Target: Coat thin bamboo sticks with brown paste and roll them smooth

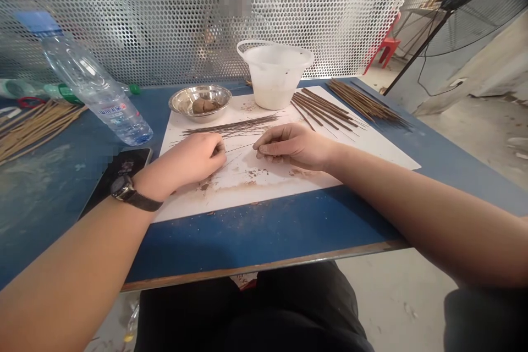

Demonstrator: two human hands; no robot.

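A thin dark stick (240, 148) spans the gap between my two hands over a white sheet (264, 190). My left hand (196, 157), with a watch on its wrist, is closed round one end; its fingertips are partly hidden. At the other end, my right hand (291, 146) pinches the stick between thumb and fingers, which are smudged brown. Just beyond the hands lies a loose bundle of thin bare sticks (235, 125). Thicker, brown-coated sticks (324, 108) rest behind my right hand. Brown crumbs are scattered on the sheet.
A metal bowl (175, 103) holds a brown lump (204, 105), beside a white bucket (274, 77). More coated sticks (367, 102) lie at the right. On the left are a water bottle (99, 85), a phone (111, 176) and tan strips (33, 127). Perforated metal panel (165, 22) stands behind.
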